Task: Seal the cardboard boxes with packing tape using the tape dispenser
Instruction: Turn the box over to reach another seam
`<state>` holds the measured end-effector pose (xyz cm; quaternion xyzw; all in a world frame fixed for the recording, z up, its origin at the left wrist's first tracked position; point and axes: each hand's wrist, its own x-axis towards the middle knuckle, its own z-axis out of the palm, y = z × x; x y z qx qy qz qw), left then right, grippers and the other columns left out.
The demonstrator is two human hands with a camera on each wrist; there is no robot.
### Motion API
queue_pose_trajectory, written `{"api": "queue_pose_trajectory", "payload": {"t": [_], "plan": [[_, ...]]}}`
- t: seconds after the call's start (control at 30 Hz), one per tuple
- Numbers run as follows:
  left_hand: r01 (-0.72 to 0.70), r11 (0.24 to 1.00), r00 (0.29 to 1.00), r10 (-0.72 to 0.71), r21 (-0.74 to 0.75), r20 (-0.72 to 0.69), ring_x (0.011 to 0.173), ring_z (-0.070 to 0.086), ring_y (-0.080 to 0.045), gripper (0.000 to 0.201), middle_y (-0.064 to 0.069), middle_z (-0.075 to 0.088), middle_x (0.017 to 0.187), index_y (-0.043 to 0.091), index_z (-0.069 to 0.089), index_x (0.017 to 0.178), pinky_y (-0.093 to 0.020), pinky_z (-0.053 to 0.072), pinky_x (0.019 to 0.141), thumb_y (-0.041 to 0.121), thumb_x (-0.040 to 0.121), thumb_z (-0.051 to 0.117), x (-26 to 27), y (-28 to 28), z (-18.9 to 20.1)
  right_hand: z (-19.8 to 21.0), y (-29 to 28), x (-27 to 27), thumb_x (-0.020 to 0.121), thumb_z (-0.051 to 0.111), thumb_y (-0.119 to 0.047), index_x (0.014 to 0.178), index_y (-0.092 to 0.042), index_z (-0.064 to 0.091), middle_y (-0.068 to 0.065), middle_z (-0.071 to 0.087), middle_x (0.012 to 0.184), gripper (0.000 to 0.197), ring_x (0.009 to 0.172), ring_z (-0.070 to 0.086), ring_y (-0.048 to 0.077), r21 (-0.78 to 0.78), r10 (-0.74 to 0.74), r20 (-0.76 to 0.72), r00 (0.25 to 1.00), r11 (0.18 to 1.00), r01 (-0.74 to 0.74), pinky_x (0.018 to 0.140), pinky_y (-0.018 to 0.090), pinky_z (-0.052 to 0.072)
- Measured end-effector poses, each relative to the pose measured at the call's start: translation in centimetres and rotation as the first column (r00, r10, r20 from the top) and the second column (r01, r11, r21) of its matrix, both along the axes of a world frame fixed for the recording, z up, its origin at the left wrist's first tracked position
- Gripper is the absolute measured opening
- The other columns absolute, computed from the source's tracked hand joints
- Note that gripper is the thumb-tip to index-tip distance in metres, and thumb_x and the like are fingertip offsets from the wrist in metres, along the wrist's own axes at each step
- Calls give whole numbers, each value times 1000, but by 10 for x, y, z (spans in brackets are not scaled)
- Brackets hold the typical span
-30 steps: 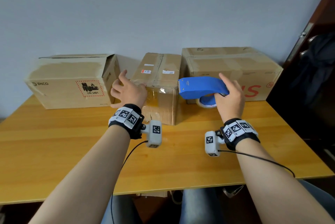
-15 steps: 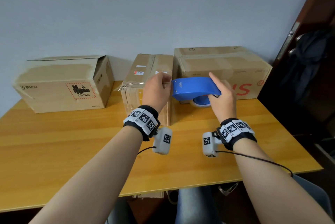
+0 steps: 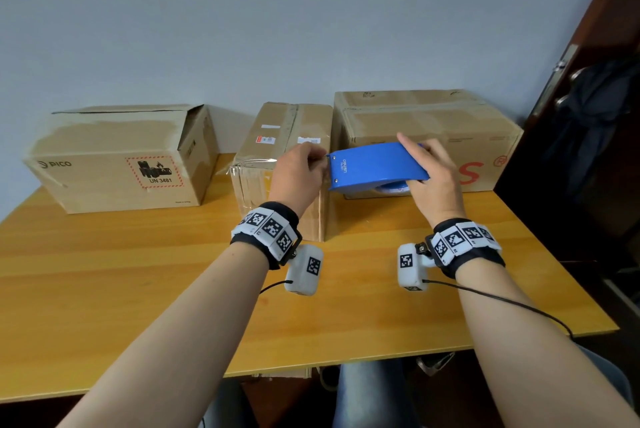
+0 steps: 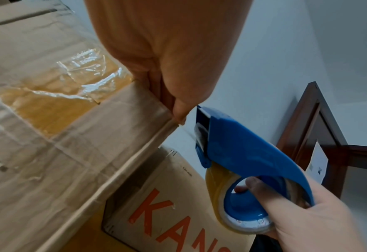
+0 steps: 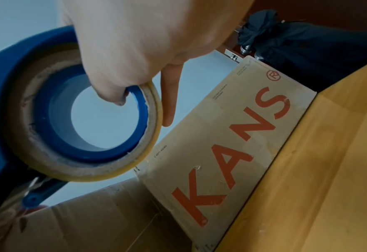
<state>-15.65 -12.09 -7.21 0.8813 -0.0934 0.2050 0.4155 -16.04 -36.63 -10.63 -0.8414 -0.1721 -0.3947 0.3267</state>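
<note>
My right hand (image 3: pixel 414 168) grips the blue tape dispenser (image 3: pixel 374 166) and holds it level over the near right corner of the middle cardboard box (image 3: pixel 277 150). In the right wrist view its thumb hooks into the core of the clear tape roll (image 5: pixel 150 136). My left hand (image 3: pixel 320 164) is at the dispenser's front end. In the left wrist view the left hand's fingertips (image 4: pixel 179 114) pinch the loose tape end by the blade of the dispenser (image 4: pixel 242 153), right at the edge of the box (image 4: pixel 48 119). Old wrinkled tape covers that box's top.
A larger box marked KANS (image 3: pixel 433 119) stands to the right, touching the middle box. A PICO box (image 3: pixel 117 157) with a loose flap sits at the left. All rest on a wooden table (image 3: pixel 138 289) against a wall. A dark door (image 3: pixel 588 116) is at the right.
My left hand has left the middle box's left side and come across to the dispenser's front end, where it now pinches the tape. The right hand has kept the dispenser almost in place.
</note>
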Motion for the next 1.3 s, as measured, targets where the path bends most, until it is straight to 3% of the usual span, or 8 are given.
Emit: {"api": "queue_pose_trajectory", "payload": {"t": [0.23,0.4,0.53,0.67,0.83,1.07,1.2,1.3], "plan": [[6,1000,1000,-7,-7,-20,100,63,-13,18,0,71,108,13,70,111,-25,51,88,11,95,63,1,1,0,-5,-6,-2,81,62,18,139,-17,60,-5,48,106,68,90,45,3,6,-28,-6,1000,1000,28,71,3,36],[8,1000,1000,-8,-4,-22,97,61,-12,16,2,69,105,15,71,108,-22,47,85,12,94,65,-1,0,-1,-6,-15,-8,81,60,19,140,-21,59,-4,49,106,72,91,51,11,62,-49,-63,997,997,53,70,27,46],[21,1000,1000,-21,21,-12,101,62,-15,15,1,68,108,17,72,105,-30,52,90,12,94,63,2,-1,-2,-6,-18,-8,80,58,21,141,-22,59,1,52,107,74,91,54,19,45,-76,-89,993,996,80,67,34,49],[27,999,1000,-27,19,-17,98,61,-15,12,0,68,106,19,73,96,-26,49,85,11,93,64,2,0,-3,-7,-17,-7,80,56,21,142,-25,57,2,53,110,78,92,57,23,29,-89,-109,990,995,93,66,41,54],[38,999,999,-38,13,-22,96,62,-14,13,0,68,105,20,73,94,-25,49,84,10,93,64,2,2,-2,-8,-17,-8,80,58,21,143,-25,56,2,53,111,79,93,58,24,11,-95,-112,989,995,97,66,44,56],[37,999,999,-38,-4,-33,90,60,-10,14,1,68,100,20,74,92,-8,39,71,9,93,65,2,3,0,-11,-17,-8,80,58,20,144,-26,55,-1,51,107,79,87,54,21,26,-102,-122,987,994,106,63,40,53],[43,999,998,-43,7,-40,90,61,-10,15,2,67,101,21,73,92,-8,39,69,10,94,64,1,2,0,-14,-18,-10,81,57,19,145,-26,54,0,50,104,78,86,55,23,34,-91,-137,986,995,97,65,42,54],[45,999,998,-44,10,-45,90,61,-9,16,3,67,101,22,73,92,-7,38,69,10,95,63,1,2,1,-14,-16,-12,82,57,19,144,-25,54,-2,49,103,77,86,54,21,47,-98,-149,984,993,106,66,38,54]]}}
